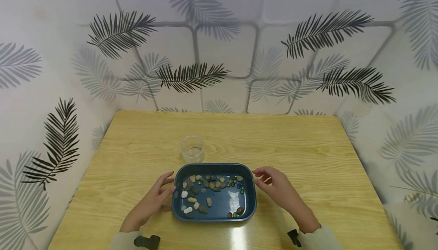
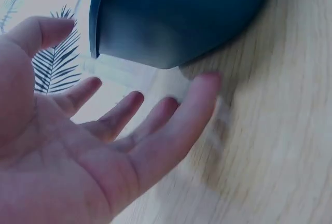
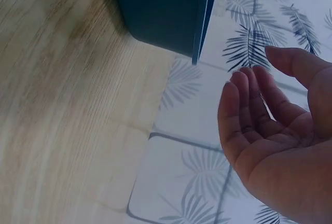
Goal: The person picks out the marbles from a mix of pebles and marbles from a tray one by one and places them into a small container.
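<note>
A dark blue rectangular tray [image 1: 213, 220] stands on the table in the head view. Pebbles [image 1: 203, 209] in grey, tan and white lie mostly in its left part and along the back. Several glass marbles [image 1: 240, 210] sit in its right part, some near the back and some at the front. My left hand [image 1: 154, 200] is at the tray's left end, fingers spread and holding nothing. At the opposite end is my right hand [image 1: 276, 186], its fingers loosely bent and nothing in them. In the right wrist view a gap shows between those fingertips and the tray wall [image 3: 161, 11].
Just behind the tray's back left corner stands a clear glass cup [image 1: 192, 152]. The wooden table [image 1: 291, 143] reaches back to a wall [image 1: 226, 52] with a leaf pattern. Dark straps [image 1: 147, 241] circle the wrists over pale sleeves.
</note>
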